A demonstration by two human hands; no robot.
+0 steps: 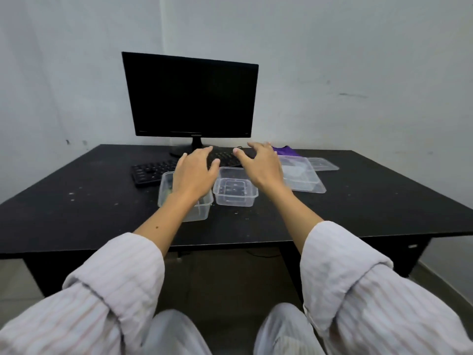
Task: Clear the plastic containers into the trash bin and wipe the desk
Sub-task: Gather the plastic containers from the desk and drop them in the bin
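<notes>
**Both hands open over the desk, nothing held**

Left hand [195, 172] is stretched out above the left tub [163, 193], fingers spread and relaxed, gripping nothing. Whether it touches the tub rim, cannot tell. Right hand [261, 165] is likewise open, fingers splayed, raised over the back edge of the middle tub [235, 190] and the keyboard [151, 171]; it holds nothing. Both forearms are bare, with striped pale sleeves [115, 285] rolled up.

Going left to right on the black desk [76, 213]: the keyboard lies at an angle, partly hidden by the hands. Just in front of it sits the left tub, clear plastic, rectangular, deep, upright, lid off; something small and pale-greenish shows against its left wall, too unclear to name. Just beside it, a small gap apart, stands the middle tub, clear, rectangular, upright, open-topped, looks empty apart from dark reflections at the bottom. Right of that, near the right wrist, is a larger shallow clear tray [304, 178], with what looks like a clear lid or another piece lying in it. Behind and to the right of it, a small flat clear lid or tray [323, 163] lies on the desk. A purple cloth [284, 150] sits behind the trays, near the right fingertips.

A dark monitor [190, 96] stands at the back, screen off. White specks and crumbs dot the desk [71, 193], mostly left and front.
</notes>
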